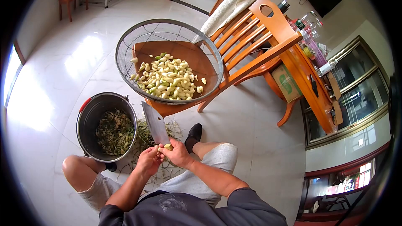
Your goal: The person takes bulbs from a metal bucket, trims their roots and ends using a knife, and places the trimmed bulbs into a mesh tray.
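The right hand (177,153) clamped a cleaver (155,123); the left hand (150,159) (grip closed too) pinched a pale piece (160,148).

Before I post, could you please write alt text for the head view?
A person's right hand holds a cleaver, left hand beside it, above trimmings; ahead, pale bulbs lie in a basket on a chair, near a scrap bucket.

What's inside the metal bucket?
Inside the bucket, a heap of green and brown plant scraps shows on top. Whatever lies beneath that heap, and the bucket's bottom, is covered.
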`<state>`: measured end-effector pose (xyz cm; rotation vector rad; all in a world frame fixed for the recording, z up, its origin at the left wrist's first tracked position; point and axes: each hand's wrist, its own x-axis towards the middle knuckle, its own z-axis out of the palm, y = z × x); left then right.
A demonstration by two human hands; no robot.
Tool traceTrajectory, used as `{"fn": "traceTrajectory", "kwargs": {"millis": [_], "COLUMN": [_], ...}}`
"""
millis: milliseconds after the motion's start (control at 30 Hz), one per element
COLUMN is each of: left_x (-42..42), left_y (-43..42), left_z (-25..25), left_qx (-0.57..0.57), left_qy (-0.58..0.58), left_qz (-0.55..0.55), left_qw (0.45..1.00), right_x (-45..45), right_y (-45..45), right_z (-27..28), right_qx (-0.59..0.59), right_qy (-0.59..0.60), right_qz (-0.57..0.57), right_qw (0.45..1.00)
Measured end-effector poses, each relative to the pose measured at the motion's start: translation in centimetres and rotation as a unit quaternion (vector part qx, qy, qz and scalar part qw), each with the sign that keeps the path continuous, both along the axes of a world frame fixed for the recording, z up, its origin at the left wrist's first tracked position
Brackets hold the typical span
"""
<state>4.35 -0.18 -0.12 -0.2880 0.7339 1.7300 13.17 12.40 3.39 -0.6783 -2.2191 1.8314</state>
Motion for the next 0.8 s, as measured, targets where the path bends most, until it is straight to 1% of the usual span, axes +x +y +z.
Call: {"fn": "traceTrajectory", "kwargs": {"millis": [100,167,267,367,467,567,700,800], "left_x": [-0.5,-0.8,-0.9,-1.0,-1.0,-1.0,-0.7,-0.7], "left_y": [-0.3,-0.4,-0.3,-0.4,-0.4,-0.5,-0.4,-0.1], "left_z": [0.6,-0.7,-0.6,-0.5,-0.3,-1.1,-1.1,-0.3], "left_qx": [0.021,0.023,0.001,-0.013,-0.016,0.001,-0.006,-0.031], "left_qy": [0.042,0.058,0.055,0.037,0.017,0.032,0.101,0.11], "left_qz": [-0.035,-0.036,-0.031,-0.029,-0.03,-0.039,-0.023,-0.014], "left_qw": [0.998,0.997,0.998,0.999,0.999,0.999,0.995,0.993], "right_x": [0.0,-0.1,-0.3,-0.2,-0.3,-0.1,-0.2,-0.3], "right_y": [0.0,-0.2,-0.3,0.2,0.0,0.5,0.6,0.5], "right_z": [-0.1,1.2,1.9,-1.9,-0.3,-0.3,0.1,0.5], "right_qx": [0.062,0.085,0.037,-0.019,-0.057,0.026,0.038,0.055], "right_qy": [-0.001,-0.023,-0.042,-0.016,-0.011,-0.052,-0.043,-0.06], "right_qz": [-0.003,0.001,0.001,-0.005,-0.012,0.012,0.018,0.021], "right_qw": [0.998,0.996,0.998,1.0,0.998,0.998,0.998,0.996]}}
